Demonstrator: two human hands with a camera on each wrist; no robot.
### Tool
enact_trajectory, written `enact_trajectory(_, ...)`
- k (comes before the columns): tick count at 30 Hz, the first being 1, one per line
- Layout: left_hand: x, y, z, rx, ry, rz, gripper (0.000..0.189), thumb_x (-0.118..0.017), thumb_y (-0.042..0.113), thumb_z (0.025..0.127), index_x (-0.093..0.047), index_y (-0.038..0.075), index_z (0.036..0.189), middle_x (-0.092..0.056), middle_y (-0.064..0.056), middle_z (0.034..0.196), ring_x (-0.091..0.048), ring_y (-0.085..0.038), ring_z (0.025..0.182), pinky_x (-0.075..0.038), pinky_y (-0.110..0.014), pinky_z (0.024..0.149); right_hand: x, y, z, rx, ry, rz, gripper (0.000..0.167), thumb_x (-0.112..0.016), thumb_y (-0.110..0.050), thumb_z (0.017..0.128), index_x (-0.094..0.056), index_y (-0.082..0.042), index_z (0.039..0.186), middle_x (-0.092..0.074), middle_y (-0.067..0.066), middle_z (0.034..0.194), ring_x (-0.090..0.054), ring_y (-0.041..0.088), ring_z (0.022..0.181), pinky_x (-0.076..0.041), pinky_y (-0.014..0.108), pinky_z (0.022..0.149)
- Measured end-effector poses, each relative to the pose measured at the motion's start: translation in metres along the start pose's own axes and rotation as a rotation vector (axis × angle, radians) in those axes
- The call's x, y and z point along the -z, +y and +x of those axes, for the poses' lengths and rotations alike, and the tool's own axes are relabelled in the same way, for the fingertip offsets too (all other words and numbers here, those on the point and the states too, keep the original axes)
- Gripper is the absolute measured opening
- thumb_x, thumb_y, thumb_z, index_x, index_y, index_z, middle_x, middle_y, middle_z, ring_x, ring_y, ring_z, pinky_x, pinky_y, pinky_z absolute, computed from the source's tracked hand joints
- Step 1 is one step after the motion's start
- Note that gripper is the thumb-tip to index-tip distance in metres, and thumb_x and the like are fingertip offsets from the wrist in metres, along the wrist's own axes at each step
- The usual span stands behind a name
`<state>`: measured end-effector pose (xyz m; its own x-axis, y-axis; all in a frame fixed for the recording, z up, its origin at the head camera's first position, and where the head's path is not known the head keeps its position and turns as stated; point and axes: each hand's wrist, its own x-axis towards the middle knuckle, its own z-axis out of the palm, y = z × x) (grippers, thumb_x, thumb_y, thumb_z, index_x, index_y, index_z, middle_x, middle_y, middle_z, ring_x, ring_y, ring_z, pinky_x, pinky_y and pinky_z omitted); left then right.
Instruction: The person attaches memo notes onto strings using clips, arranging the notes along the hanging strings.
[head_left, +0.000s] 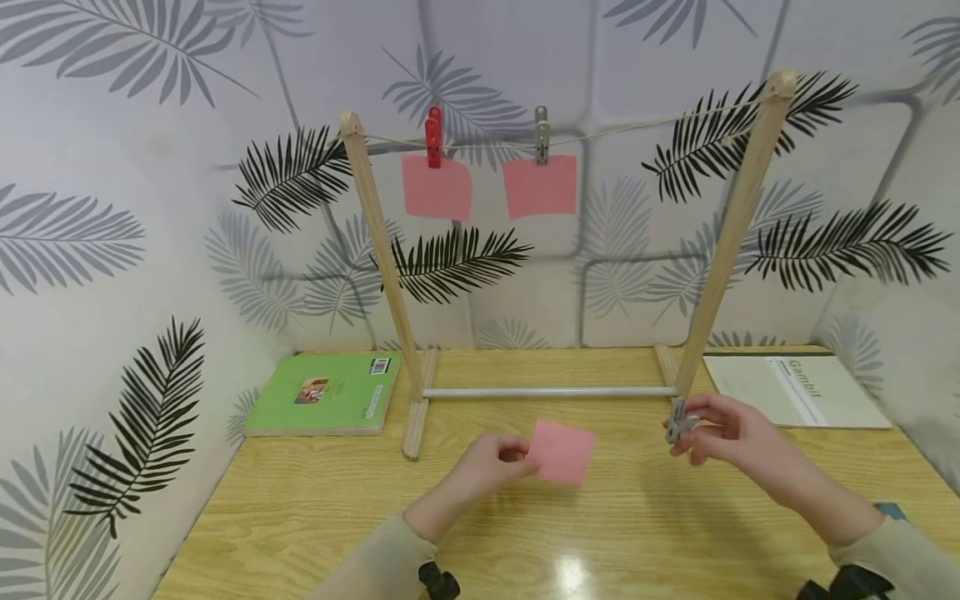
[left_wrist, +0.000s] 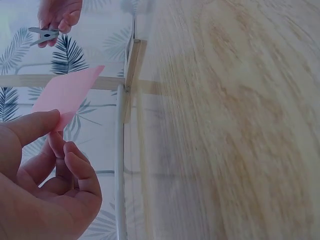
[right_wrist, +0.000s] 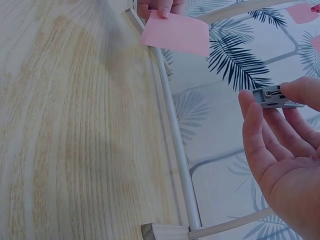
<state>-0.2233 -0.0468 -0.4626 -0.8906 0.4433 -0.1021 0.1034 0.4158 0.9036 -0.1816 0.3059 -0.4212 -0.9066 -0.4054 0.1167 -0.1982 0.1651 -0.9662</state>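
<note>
My left hand (head_left: 491, 460) pinches a pink square of paper (head_left: 564, 454) by its left edge, above the wooden table. In the left wrist view, thumb and fingertips meet at the near corner of the paper (left_wrist: 70, 92). To the right, my right hand (head_left: 731, 429) holds a grey clothespin (head_left: 678, 423) between thumb and fingers, near the foot of the frame's right post. The right wrist view shows the clothespin (right_wrist: 274, 96) lying across the fingertips. Behind, a string (head_left: 637, 127) carries two pink papers, one under a red clothespin (head_left: 433, 137), one under a grey clothespin (head_left: 542, 135).
The wooden frame has a left post (head_left: 384, 258), a right post (head_left: 731, 242) and a white crossbar (head_left: 551, 392) low between them. A green book (head_left: 322, 396) lies at the left, a pale notebook (head_left: 802, 387) at the right. Leaf-patterned wall stands close behind.
</note>
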Motion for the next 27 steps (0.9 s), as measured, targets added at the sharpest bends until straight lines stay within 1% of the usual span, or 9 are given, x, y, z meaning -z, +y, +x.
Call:
enact_trajectory(4,0.0,0.003,0.001,0.013,-0.002,-0.015,0.023,-0.072,0.019,0.091,-0.071,0.0,0.104,-0.064,-0.003,0.09,-0.053,-0.013,0.081,-0.044,-0.025,0.067,0.0,-0.004,0.001,-0.003,0.019,-0.003,0.025,-0.049,-0.001,0.102,-0.053,-0.015,0.121,-0.071,-0.009,0.105,-0.071,0.009,0.093,-0.057,0.031,0.07)
enact_trajectory(8,-0.001,0.004,0.003,0.014,0.001,-0.017,0.024,-0.072,0.021,0.091,-0.071,0.001,0.105,-0.064,-0.002,0.09,-0.053,-0.013,0.081,-0.045,-0.026,0.068,0.0,-0.005,0.004,0.022,0.026,0.009,0.026,-0.049,0.001,0.101,-0.053,-0.014,0.121,-0.071,-0.008,0.106,-0.071,0.009,0.094,-0.057,0.029,0.071)
enact_trajectory(14,-0.002,0.008,0.003,0.009,0.006,-0.031,0.022,-0.073,0.019,0.091,-0.071,0.001,0.103,-0.063,-0.003,0.088,-0.053,-0.013,0.08,-0.044,-0.026,0.067,0.001,-0.006,0.007,0.08,0.023,0.041,0.03,-0.047,0.005,0.101,-0.055,-0.016,0.121,-0.071,-0.006,0.107,-0.071,0.009,0.095,-0.057,0.027,0.073)
enact_trajectory(20,-0.002,0.011,0.004,0.021,0.011,-0.04,0.023,-0.073,0.022,0.091,-0.072,0.003,0.105,-0.064,-0.004,0.091,-0.053,-0.014,0.082,-0.044,-0.026,0.068,0.001,-0.011,0.009,0.097,0.044,0.041,0.03,-0.047,0.005,0.101,-0.056,-0.016,0.12,-0.072,-0.006,0.105,-0.071,0.009,0.094,-0.057,0.027,0.073)
enact_trajectory(23,-0.002,0.013,0.006,0.008,0.004,-0.043,0.024,-0.072,0.023,0.092,-0.072,0.003,0.106,-0.065,-0.005,0.093,-0.054,-0.014,0.082,-0.045,-0.027,0.069,0.002,-0.013,0.011,0.105,0.052,0.044,0.03,-0.047,0.005,0.101,-0.056,-0.016,0.12,-0.073,-0.005,0.103,-0.071,0.009,0.093,-0.057,0.026,0.073)
enact_trajectory(27,-0.002,0.017,0.009,-0.002,0.0,-0.049,0.024,-0.072,0.024,0.092,-0.072,0.006,0.107,-0.065,-0.002,0.093,-0.055,-0.014,0.084,-0.045,-0.026,0.07,0.004,-0.018,0.014,0.106,0.065,0.037,0.032,-0.048,0.005,0.101,-0.057,-0.018,0.121,-0.073,-0.006,0.103,-0.072,0.009,0.093,-0.058,0.026,0.073)
